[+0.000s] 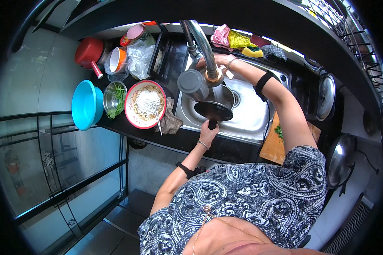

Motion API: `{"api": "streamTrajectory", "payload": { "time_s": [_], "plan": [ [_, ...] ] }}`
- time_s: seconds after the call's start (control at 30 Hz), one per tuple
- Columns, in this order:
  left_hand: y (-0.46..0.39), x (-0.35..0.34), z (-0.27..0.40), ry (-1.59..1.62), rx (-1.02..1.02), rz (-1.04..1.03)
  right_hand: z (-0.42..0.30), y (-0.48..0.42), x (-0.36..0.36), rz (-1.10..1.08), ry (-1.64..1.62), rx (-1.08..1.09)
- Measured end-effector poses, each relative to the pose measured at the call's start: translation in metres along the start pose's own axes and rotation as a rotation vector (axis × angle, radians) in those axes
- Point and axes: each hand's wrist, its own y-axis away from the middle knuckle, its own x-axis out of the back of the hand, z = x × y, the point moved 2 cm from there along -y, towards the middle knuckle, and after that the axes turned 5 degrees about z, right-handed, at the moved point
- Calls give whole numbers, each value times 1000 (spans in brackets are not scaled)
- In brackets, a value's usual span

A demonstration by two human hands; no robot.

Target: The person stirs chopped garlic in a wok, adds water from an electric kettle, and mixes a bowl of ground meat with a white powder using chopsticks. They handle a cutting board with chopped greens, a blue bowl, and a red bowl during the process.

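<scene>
My left hand (pixel 208 132) grips the black handle of a dark pan (pixel 213 111), held tilted over the steel sink (pixel 252 124). Behind the pan, partly covered by it, is a round grey metal vessel (pixel 229 95) under the tap; I cannot tell whether the two are one piece. My right hand (pixel 221 59) reaches behind the curved chrome tap (pixel 206 47), its fingers at the tap's base. The spout hides part of that hand, so its grip is unclear. A grey capped cylinder (pixel 194 84) sits beside the spout's brass-coloured end.
Left of the sink are a cloth (pixel 170 119), a red-rimmed bowl (pixel 134 111) with white powder and chopsticks, a steel bowl of greens (pixel 110 108) and a blue basin (pixel 84 105). A wooden cutting board (pixel 271 148) lies right. Sponges (pixel 252 52) line the back.
</scene>
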Motion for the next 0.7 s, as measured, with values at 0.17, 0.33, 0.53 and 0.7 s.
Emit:
{"api": "streamTrajectory", "payload": {
  "time_s": [0.17, 0.33, 0.53, 0.7],
  "plan": [
    [-1, 2, 1, -25, -10, 6, -7, -3, 0, 24, 29, 41],
    [0, -1, 0, -69, -39, -3, -4, -1, 2, 44, 53, 63],
    [6, 0, 5, -167, -39, -11, -9, 1, 2, 108, 66, 140],
    [-7, -4, 13, -176, -38, -78, -3, 32, 9, 247, 120, 274]
  ]
}}
